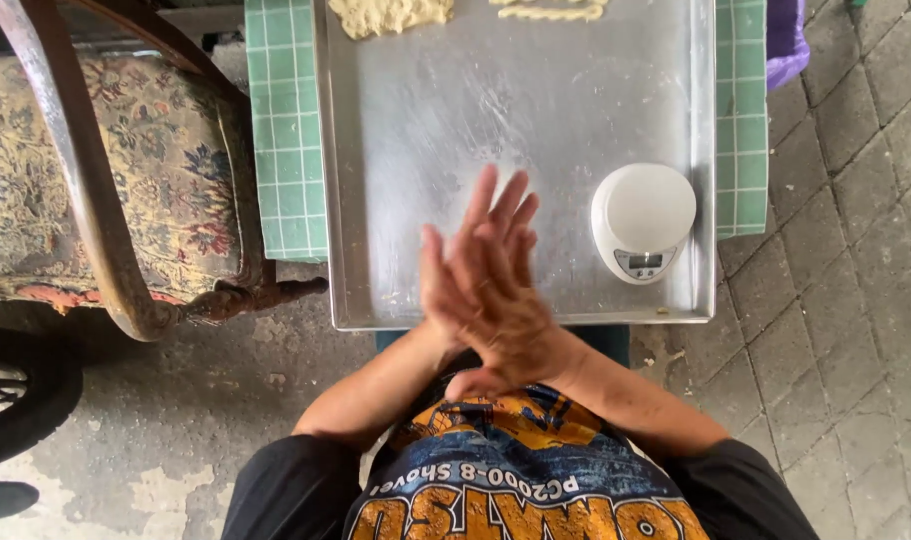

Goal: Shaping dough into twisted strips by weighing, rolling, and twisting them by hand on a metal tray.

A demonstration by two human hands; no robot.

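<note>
My right hand (501,290) lies flat across my left hand (438,285), palm against palm, with the fingers stretched out and slightly blurred. Both hover over the near edge of a large metal baking tray (426,130). Whether anything sits between the palms is hidden. A round white kitchen scale (644,218) stands on the tray just right of my hands. Two flat pieces of pale yellow dough, one (391,15) on the left and another (551,10) on the right, lie at the tray's far edge.
The tray rests on a green checked cloth (288,130). To the left stands an old wooden armchair (96,190) with floral upholstery. A purple bag (788,40) shows at the top right. Paving stones (846,250) cover the ground on the right, and a dark wheel (16,395) sits at the lower left.
</note>
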